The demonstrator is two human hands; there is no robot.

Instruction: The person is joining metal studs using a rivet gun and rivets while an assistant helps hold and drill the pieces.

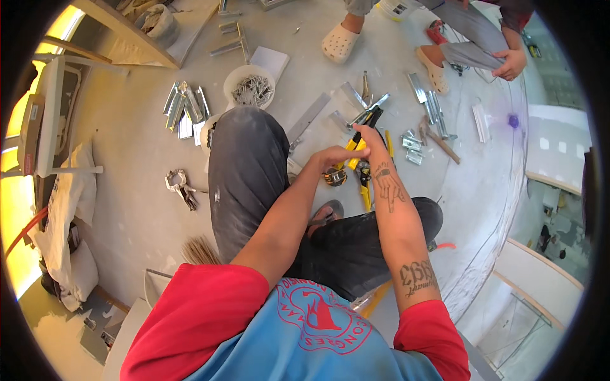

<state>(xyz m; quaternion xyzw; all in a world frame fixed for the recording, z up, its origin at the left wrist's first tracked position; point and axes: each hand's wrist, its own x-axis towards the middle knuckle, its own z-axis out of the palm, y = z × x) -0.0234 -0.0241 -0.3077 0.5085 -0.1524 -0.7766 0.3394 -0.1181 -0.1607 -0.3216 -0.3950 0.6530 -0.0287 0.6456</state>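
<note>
In front of my bent knees, both hands meet over the floor. My right hand (373,142) is closed beside a yellow-and-black hand tool (372,119), its thumb pointing forward; its wrapped fingers are mostly hidden. Just left of it, my left hand (342,155) is closed over the tool's yellow handle, which shows above and below the fingers. The tool's far end lies against a bent metal profile (354,95); its jaws are hard to make out. Close under my hands are a yellow-and-black tape measure (335,176) and yellow-handled snips (365,184).
Left of my knee lie locking pliers (182,188) and cut metal pieces (186,105). A white bucket (232,81) of small metal parts stands ahead. At right are a hammer (440,141) and more metal profiles (435,111). Ahead, another person's clog-shod foot (340,44) rests on the floor.
</note>
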